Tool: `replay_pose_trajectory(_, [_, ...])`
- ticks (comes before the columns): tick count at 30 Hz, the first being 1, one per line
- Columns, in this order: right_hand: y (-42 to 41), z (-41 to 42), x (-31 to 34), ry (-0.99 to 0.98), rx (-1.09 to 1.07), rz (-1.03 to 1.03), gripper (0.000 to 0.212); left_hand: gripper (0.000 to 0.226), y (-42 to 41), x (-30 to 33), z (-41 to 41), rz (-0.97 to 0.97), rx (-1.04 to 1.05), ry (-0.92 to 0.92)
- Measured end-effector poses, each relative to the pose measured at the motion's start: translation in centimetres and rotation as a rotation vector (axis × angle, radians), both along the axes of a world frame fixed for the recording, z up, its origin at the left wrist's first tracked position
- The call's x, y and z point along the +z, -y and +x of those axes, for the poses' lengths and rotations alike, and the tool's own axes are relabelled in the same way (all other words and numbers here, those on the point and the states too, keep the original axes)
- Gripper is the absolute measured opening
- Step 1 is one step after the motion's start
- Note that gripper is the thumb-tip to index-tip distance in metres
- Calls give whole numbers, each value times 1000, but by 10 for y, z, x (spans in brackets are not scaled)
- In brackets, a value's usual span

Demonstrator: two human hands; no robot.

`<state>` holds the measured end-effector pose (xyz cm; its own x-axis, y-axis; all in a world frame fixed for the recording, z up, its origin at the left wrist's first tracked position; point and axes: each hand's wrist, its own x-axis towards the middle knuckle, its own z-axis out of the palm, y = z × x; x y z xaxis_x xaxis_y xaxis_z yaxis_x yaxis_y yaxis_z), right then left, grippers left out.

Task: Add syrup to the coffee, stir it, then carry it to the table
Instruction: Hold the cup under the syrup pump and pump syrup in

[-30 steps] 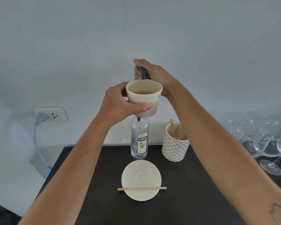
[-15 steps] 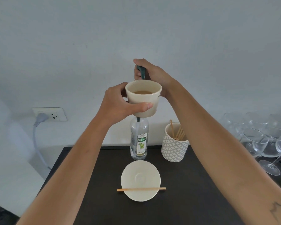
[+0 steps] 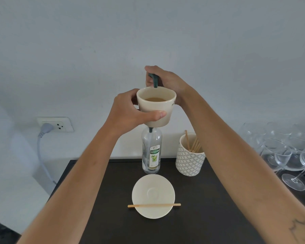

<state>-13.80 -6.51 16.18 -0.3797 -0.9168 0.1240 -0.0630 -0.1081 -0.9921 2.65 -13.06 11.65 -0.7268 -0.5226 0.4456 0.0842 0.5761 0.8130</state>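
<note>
**Operator:** Currently I see the left hand (image 3: 128, 111) wrapped around the cup (image 3: 156, 106), thumb across the near wall, fingers behind. The cup is held in the air, upright, with pale brown coffee (image 3: 154, 99) low inside it.

**Supervisor:** And the right hand?

**Operator:** The right hand (image 3: 165, 80) grips the dark green pump head (image 3: 154, 80) of the syrup bottle (image 3: 151, 152). The spout curves down over the far rim of the cup. The bottle stands on the dark counter (image 3: 209, 208), long axis vertical — directly below the cup, which hides its neck.

**Supervisor:** Which relation governs the next move?

**Operator:** Spout over cup mouth. I judge the syrup step is in hand; I cannot tell whether syrup is flowing. The pump stroke runs straight down the bottle's axis, so the cup must stay under the spout.

**Supervisor:** And for stirring?

**Operator:** The stirrer (image 3: 154, 205) lies crosswise on the saucer (image 3: 153, 187), near the body — both hands are well above it, and the right one is freer to reach it.
</note>
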Motion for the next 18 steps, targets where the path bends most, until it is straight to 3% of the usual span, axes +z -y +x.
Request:
replay_pose_trajectory(10, [-1,1,1,-32,1,22,50,67,0,-1,0,11,-3,0])
replay_pose_trajectory(14, [0,1,2,13,37,24,52,56,1,-3,-1,7,-1,7])
replay_pose_trajectory(18, [-1,1,3,27,49,12,52,63,0,-3,-1,10,-9,-6])
